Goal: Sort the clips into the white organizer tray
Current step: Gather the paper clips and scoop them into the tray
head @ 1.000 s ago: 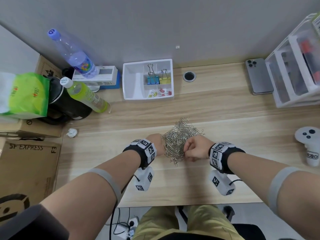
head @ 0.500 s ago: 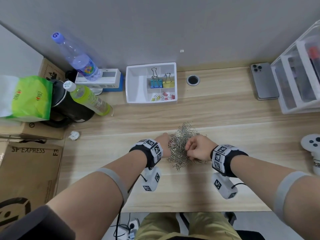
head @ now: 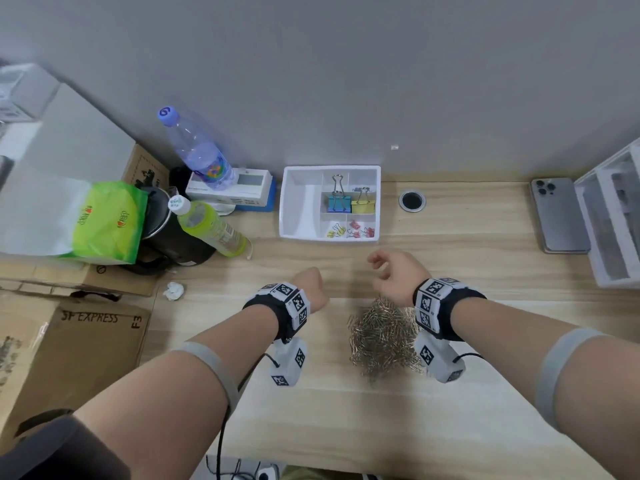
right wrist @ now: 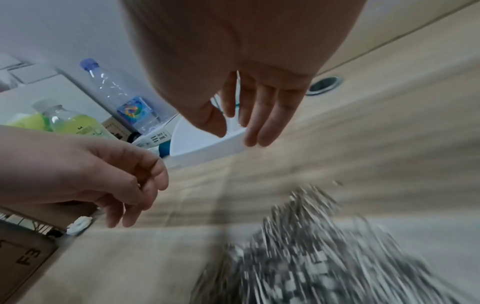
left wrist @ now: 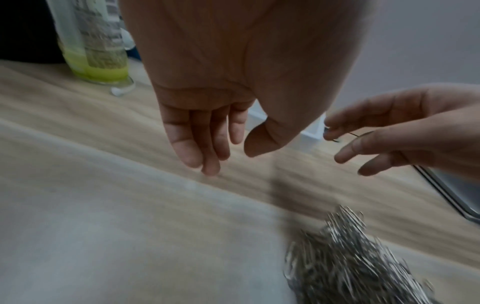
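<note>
A heap of silver paper clips [head: 381,337] lies on the wooden desk, blurred in the wrist views [left wrist: 345,263] [right wrist: 311,257]. The white organizer tray [head: 298,206] stands at the back against the wall; it holds blue [head: 335,202] and yellow [head: 363,204] binder clips and small coloured clips in the front compartments. My right hand [head: 375,263] hovers between heap and tray and pinches one thin paper clip [left wrist: 337,136] between thumb and forefinger. My left hand [head: 317,285] hangs beside it with relaxed fingers [left wrist: 207,156] and holds nothing.
Two bottles [head: 204,161] [head: 211,226], a black kettle [head: 173,244] and a green bag stand at the back left, over cardboard boxes [head: 69,348]. A crumpled paper [head: 173,291] lies near them. A cable hole [head: 412,201], a phone [head: 559,216] and a white rack [head: 613,216] lie to the right.
Both hands have lifted off the heap and moved forward toward the tray. The right hand comes away with one clip; the left comes away empty.
</note>
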`<state>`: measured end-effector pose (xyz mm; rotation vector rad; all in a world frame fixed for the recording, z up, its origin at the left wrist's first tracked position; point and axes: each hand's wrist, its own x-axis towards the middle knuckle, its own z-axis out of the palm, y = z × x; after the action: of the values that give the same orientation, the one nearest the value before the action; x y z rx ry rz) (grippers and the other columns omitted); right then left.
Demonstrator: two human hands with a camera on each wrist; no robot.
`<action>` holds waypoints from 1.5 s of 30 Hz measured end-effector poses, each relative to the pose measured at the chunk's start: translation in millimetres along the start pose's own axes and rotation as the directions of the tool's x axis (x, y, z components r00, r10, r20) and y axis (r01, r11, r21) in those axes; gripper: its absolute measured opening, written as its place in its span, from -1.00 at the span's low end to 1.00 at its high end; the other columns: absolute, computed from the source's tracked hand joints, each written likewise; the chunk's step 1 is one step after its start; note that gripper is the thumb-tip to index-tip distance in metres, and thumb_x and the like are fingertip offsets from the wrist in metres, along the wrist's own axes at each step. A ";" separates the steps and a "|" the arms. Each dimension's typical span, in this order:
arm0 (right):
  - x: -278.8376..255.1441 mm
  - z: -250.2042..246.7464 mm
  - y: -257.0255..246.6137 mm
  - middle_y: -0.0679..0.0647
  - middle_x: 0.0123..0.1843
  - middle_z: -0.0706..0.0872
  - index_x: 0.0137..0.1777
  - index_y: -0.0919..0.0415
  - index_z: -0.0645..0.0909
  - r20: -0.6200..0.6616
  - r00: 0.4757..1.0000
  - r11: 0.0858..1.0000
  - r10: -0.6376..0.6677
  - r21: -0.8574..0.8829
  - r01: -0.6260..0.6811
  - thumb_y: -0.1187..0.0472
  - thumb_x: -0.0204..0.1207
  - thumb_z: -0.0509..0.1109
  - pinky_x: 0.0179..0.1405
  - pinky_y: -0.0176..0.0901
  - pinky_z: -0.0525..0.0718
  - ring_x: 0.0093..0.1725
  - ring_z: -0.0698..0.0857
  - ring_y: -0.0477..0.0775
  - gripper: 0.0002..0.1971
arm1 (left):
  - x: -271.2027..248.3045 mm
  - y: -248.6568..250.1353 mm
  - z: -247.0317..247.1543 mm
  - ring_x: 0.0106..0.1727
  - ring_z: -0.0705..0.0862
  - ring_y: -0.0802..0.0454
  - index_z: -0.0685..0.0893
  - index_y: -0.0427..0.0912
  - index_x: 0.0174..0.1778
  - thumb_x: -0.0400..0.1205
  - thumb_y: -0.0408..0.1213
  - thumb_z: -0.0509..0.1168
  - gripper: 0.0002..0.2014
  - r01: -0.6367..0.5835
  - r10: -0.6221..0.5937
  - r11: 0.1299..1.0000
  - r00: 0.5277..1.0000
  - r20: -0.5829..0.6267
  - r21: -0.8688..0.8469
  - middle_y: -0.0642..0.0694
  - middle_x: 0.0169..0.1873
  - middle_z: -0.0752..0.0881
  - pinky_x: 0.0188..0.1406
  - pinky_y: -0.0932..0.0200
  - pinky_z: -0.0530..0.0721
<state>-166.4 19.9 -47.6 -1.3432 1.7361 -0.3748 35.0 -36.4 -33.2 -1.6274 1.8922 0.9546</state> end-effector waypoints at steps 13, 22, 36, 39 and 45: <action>66.1 5.0 -32.4 0.21 0.39 0.41 0.50 0.25 0.39 0.133 0.991 0.875 0.011 -0.481 0.055 0.19 0.44 0.33 0.25 -0.02 0.47 0.38 0.41 0.24 -0.42 | 23.5 -41.0 -26.0 -0.09 0.64 -0.09 0.50 -0.10 0.08 0.50 -0.18 0.26 -0.75 0.084 -0.112 0.982 0.981 -0.160 -0.172 -0.09 -0.04 0.60 -0.28 0.18 0.50; 51.5 7.8 -25.5 0.11 0.38 0.44 0.53 0.15 0.41 0.113 0.993 0.870 -0.028 -0.486 0.080 0.10 0.42 0.33 0.25 -0.02 0.54 0.35 0.47 0.17 -0.38 | 20.7 -35.2 -39.2 -0.32 0.60 -0.02 0.59 -0.20 -0.17 0.54 -0.23 0.25 -0.89 0.106 -0.205 0.943 0.932 -0.298 -0.317 -0.07 -0.30 0.62 -0.32 0.18 0.57; 6.7 34.0 -27.6 0.10 0.70 0.18 0.62 0.09 0.30 0.289 0.953 0.779 -0.088 -0.576 0.247 -0.11 0.43 0.36 0.65 0.26 0.12 0.63 0.28 0.20 -0.25 | -18.0 -67.8 -22.2 -0.01 0.64 -0.16 0.51 -0.22 0.12 0.45 -0.13 0.29 -0.63 0.279 -0.303 0.953 0.887 -0.348 -0.119 -0.17 -0.01 0.63 -0.18 0.12 0.60; 0.5 42.0 -26.1 0.04 0.75 0.06 0.65 0.00 0.21 0.304 0.948 0.786 -0.094 -0.562 0.258 0.11 0.47 0.36 0.68 0.23 0.03 0.68 0.19 0.16 -0.27 | -31.1 -75.4 -14.0 0.24 0.49 -0.19 0.43 -0.24 0.25 0.46 -0.15 0.33 -0.53 0.374 -0.303 0.926 0.821 -0.483 0.056 -0.22 0.20 0.51 0.17 0.04 0.47; -19.5 39.0 -16.9 0.05 0.72 0.11 0.66 0.00 0.17 0.239 0.960 0.813 -0.145 -0.524 0.254 0.17 0.41 0.34 0.63 0.22 0.25 0.66 0.20 0.20 -0.22 | -43.5 -82.5 2.4 0.23 0.59 -0.22 0.38 -0.20 0.28 0.55 -0.30 0.25 -0.62 0.384 -0.378 0.922 0.868 -0.321 -0.048 -0.19 0.19 0.60 0.26 -0.13 0.57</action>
<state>-124.9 41.4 -49.1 -1.9180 1.6016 0.1643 123.6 -10.8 -19.8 -2.1506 1.6629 0.5257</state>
